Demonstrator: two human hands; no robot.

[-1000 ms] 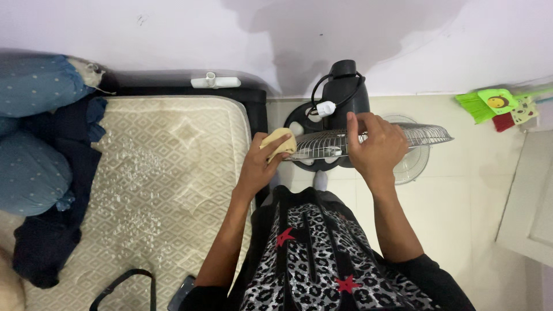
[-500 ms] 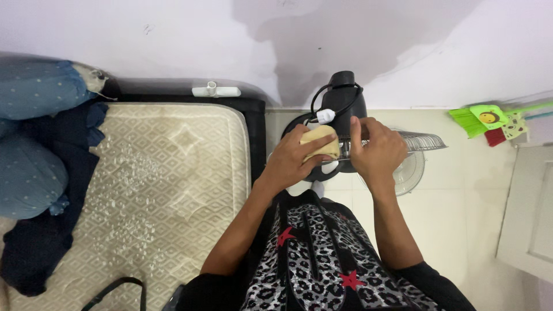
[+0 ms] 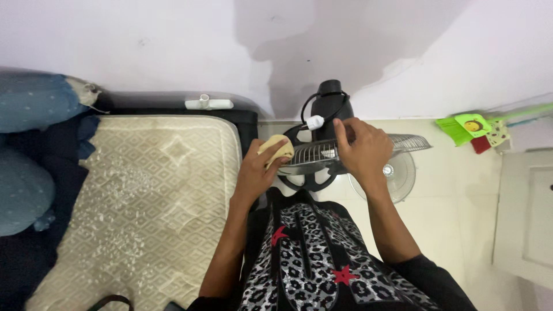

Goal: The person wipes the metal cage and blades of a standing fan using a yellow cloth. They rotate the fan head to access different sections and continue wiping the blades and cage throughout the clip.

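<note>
My left hand (image 3: 257, 170) pinches a soft yellow cloth (image 3: 276, 151) against the left rim of the wire fan guard (image 3: 345, 151); my right hand (image 3: 362, 151) grips its top wires; the guard looks light and springy, so the rim seems best to hold.

Home bedroom; mattress (image 3: 144, 196), pillows (image 3: 26, 144)

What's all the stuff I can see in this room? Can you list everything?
Wire fan grille: one, silver, held level over the fan.
Fan: one, black, by the wall.
Cloth: one, yellow, at the grille's left edge.
Second fan guard: one, pale, on the floor.
Mattress: one, beige, left.
Pillows: two, blue, far left.
Broom: one, green, right.
Left hand: holds the cloth.
Right hand: grips the grille.
</note>
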